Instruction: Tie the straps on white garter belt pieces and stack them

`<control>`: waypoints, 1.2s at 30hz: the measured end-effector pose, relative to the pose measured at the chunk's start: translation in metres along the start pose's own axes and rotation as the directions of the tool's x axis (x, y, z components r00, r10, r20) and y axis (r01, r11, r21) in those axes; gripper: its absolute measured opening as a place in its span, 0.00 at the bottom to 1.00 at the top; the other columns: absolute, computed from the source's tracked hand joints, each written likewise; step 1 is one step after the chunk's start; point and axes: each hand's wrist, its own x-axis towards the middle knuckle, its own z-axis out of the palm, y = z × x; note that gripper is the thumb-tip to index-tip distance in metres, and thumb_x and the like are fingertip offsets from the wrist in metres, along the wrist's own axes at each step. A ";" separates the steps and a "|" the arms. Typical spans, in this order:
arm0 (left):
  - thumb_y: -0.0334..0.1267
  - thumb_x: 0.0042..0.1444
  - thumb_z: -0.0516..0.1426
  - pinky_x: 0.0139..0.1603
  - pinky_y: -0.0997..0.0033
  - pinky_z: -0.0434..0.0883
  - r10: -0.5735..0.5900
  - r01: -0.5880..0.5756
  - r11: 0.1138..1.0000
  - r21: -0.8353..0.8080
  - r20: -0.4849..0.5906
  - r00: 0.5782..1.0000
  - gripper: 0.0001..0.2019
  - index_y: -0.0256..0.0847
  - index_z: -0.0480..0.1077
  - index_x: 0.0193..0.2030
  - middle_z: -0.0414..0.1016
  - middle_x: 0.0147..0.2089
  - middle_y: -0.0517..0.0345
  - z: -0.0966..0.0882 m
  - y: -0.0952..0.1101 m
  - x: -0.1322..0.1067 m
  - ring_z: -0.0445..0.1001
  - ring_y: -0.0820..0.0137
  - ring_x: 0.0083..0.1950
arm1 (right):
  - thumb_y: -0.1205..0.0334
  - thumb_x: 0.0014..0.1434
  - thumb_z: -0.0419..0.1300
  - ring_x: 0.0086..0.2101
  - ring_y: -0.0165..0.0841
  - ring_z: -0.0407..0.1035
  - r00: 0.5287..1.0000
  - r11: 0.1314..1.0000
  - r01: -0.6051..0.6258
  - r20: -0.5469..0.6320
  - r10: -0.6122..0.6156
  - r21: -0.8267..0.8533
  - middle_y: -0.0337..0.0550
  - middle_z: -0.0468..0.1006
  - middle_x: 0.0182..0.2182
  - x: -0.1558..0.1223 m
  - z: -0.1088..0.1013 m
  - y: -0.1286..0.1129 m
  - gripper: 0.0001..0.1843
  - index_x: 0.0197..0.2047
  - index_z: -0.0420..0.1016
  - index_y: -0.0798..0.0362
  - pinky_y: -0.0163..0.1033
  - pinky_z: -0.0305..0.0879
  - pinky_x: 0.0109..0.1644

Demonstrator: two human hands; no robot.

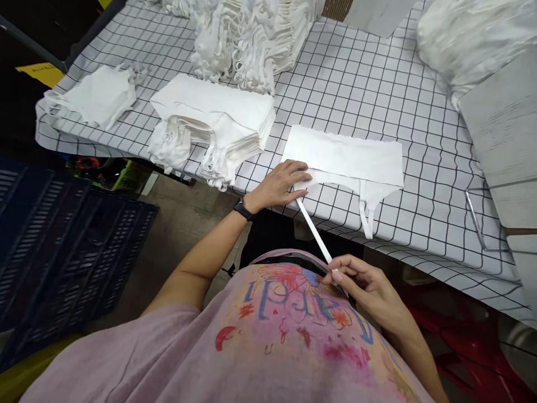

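Observation:
A flat white cloth bag (348,159) lies on the checked table (377,95) near its front edge. My left hand (282,184) rests palm down with fingers spread on the bag's left corner. My right hand (361,282) is off the table near my body, pinching the end of a white strap (314,230) that runs taut up to the bag. A second strap loop (367,215) hangs from the bag's lower edge over the table front.
A stack of folded white bags (218,120) sits left of my left hand, a smaller pile (98,95) further left, and a heap of strapped bags (251,39) behind. Cardboard boxes (499,117) and a metal tool (476,218) lie at right. Blue crates (62,246) stand below left.

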 end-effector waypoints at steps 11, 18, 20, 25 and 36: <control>0.51 0.70 0.55 0.66 0.51 0.67 -0.026 0.026 1.000 -0.014 0.009 1.000 0.18 0.43 0.72 0.58 0.69 0.65 0.45 -0.001 0.001 0.000 0.66 0.55 0.65 | 0.53 0.65 0.66 0.34 0.35 0.79 0.977 0.929 0.209 -0.094 -0.190 0.305 0.49 0.87 0.40 -0.005 -0.013 0.005 0.13 0.49 0.88 0.45 0.36 0.75 0.37; 0.52 0.70 0.54 0.67 0.50 0.66 -0.035 0.035 0.999 0.003 0.033 0.999 0.19 0.44 0.72 0.59 0.70 0.65 0.46 -0.004 0.001 0.001 0.67 0.55 0.65 | 0.57 0.63 0.70 0.29 0.30 0.75 0.911 0.869 0.395 -0.252 -0.328 0.299 0.46 0.87 0.39 0.005 -0.019 -0.007 0.09 0.47 0.88 0.43 0.36 0.74 0.35; 0.51 0.70 0.54 0.67 0.50 0.66 -0.038 0.037 0.999 0.008 0.036 0.999 0.19 0.43 0.72 0.59 0.70 0.64 0.46 -0.005 0.003 0.001 0.67 0.55 0.65 | 0.54 0.65 0.68 0.29 0.30 0.74 0.881 0.849 0.446 -0.307 -0.361 0.282 0.46 0.87 0.38 0.006 -0.021 -0.009 0.09 0.45 0.88 0.43 0.36 0.73 0.35; 0.52 0.70 0.55 0.67 0.50 0.67 -0.053 0.053 0.999 0.001 0.048 0.997 0.19 0.45 0.71 0.59 0.69 0.65 0.47 -0.005 0.003 0.001 0.67 0.55 0.65 | 0.52 0.66 0.67 0.29 0.28 0.69 0.769 0.816 0.540 -0.516 -0.378 0.207 0.42 0.82 0.31 0.017 -0.026 -0.008 0.09 0.41 0.89 0.43 0.34 0.67 0.32; 0.48 0.70 0.55 0.67 0.48 0.67 -0.067 0.066 0.998 0.015 0.093 0.993 0.17 0.43 0.71 0.59 0.69 0.65 0.45 -0.013 0.011 0.004 0.66 0.55 0.65 | 0.57 0.55 0.74 0.24 0.27 0.69 0.795 0.806 0.461 -0.576 -0.189 0.372 0.43 0.84 0.31 0.054 -0.028 -0.028 0.07 0.38 0.86 0.48 0.33 0.63 0.25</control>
